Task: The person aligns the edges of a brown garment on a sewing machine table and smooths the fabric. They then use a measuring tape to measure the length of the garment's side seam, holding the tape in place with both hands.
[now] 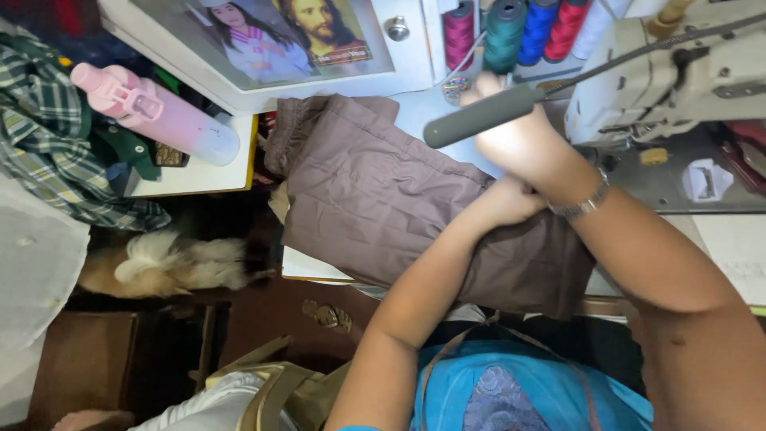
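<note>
Both hands, left (503, 203) and right (523, 140), closed on the brown garment (375, 199) beside the sewing machine (662, 80)

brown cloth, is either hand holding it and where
Both hands meet at the brown cloth, near its right edge. The left hand seems to pinch it there; the right hand is partly hidden, so its hold cannot be told.

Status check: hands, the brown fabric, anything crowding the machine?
Left hand pressing brown fabric. Right hand raised beside sewing machine, grip unclear. Grey handle crosses in front.
</note>
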